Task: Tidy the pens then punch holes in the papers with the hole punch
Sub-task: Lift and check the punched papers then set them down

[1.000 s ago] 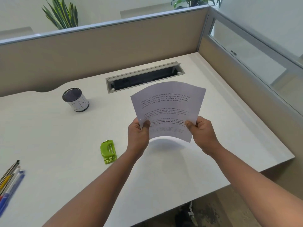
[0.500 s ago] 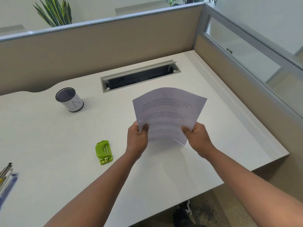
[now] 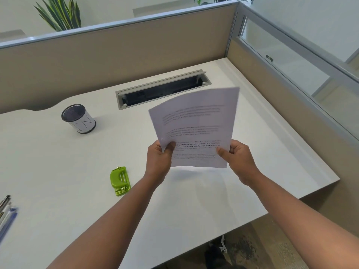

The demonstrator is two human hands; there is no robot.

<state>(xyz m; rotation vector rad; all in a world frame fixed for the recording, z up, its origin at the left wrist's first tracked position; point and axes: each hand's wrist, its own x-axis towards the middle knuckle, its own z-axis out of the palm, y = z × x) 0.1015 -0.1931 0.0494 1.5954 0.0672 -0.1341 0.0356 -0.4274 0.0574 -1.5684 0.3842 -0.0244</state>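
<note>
Both hands hold a printed sheet of paper up above the white desk, near the middle of the view: the left hand pinches the sheet's lower left edge with its thumb over the front, and the right hand grips the lower right edge the same way, thumb on the printed face and fingers curled behind. The sheet bows slightly, and a small punched hole shows close to its left edge just above the left thumb. The green hole punch lies flat on the desk at about 8 o'clock from the paper, just left of the left forearm and apart from it. A cup-shaped pen holder marked with letters stands upright at 10 o'clock. Several pens lie at the far left edge, around 8 o'clock, partly cut off. A cable tray slot sits at 12 o'clock behind the paper
</note>
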